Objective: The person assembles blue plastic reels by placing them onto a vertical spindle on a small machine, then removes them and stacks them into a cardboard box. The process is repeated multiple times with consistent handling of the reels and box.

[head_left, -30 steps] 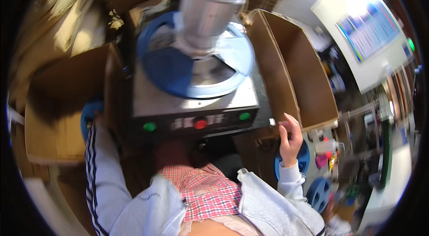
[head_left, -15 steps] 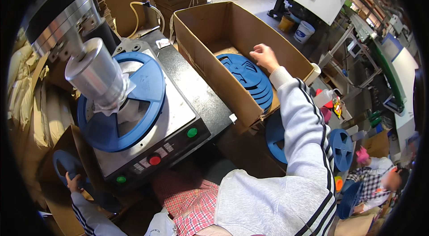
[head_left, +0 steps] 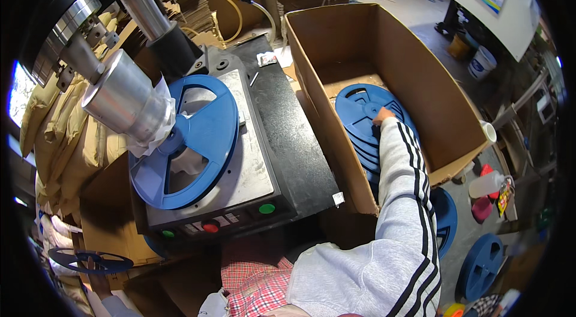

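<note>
Inside the cardboard box [head_left: 433, 86] lies a stack of blue plastic reel discs [head_left: 360, 106] with cut-out windows. My right hand [head_left: 382, 116] is down on the top discs beside the hub, fingers curled at a window and partly hidden. At the lower left, my left hand [head_left: 96, 273] grips another blue reel disc [head_left: 109, 262], seen nearly edge-on, low beside the press. A blue reel [head_left: 216, 131] rests on the press's metal plate, tilted under a silver cylinder [head_left: 123, 98] wrapped at its lower end in whitish film.
The press front carries two green buttons [head_left: 267, 208] and a red one [head_left: 210, 226]. Left of it stands an open carton [head_left: 108, 206], with stacked sacks [head_left: 57, 137] behind. More blue reels [head_left: 482, 266], a bottle [head_left: 486, 185] and a white bucket [head_left: 482, 62] stand at right.
My right hand has come down from above the box onto the disc stack. The disc in my left hand has tipped from upright to nearly level. The whole view has shifted.
</note>
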Available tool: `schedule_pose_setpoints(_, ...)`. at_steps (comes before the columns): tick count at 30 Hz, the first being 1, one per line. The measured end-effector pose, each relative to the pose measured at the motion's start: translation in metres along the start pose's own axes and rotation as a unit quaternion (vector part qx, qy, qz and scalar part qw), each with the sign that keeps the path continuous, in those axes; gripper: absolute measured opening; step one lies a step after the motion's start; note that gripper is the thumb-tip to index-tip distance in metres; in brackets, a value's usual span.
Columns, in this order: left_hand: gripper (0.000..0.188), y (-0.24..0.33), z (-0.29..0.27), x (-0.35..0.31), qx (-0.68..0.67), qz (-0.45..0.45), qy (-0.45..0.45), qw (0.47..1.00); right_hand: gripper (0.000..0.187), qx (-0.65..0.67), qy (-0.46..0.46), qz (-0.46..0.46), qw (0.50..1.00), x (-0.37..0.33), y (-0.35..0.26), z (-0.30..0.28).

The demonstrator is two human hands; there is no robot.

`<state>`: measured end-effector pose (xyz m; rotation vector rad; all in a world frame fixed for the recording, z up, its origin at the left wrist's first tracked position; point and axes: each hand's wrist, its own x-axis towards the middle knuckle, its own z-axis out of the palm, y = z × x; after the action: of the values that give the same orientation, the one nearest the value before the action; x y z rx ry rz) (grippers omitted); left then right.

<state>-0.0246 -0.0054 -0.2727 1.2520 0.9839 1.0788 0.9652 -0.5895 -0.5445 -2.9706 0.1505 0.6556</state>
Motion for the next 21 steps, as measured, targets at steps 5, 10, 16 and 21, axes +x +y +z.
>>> schedule_pose_setpoints(5, 0.061, 0.003, 0.03, -0.046, -0.023, 0.027, 0.031, 0.999, 0.067, -0.009, 0.071, -0.086, 0.994, -0.041, 0.003, -0.01)
schedule_pose_setpoints(10, 0.066, 0.015, 0.1, -0.064, -0.036, 0.097, -0.063, 0.993, 0.063, 0.027, 0.301, -0.144, 0.942, -0.059, -0.003, -0.038)
schedule_pose_setpoints(16, 0.072, 0.016, 0.145, -0.08, -0.103, 0.095, -0.175, 0.975, 0.06, 0.139, 0.513, -0.28, 0.8, -0.146, -0.004, -0.15)
schedule_pose_setpoints(21, 0.08, 0.039, 0.177, -0.158, -0.079, 0.203, -0.235, 0.947, 0.05, 0.214, 0.555, -0.453, 0.664, -0.326, -0.023, -0.2)
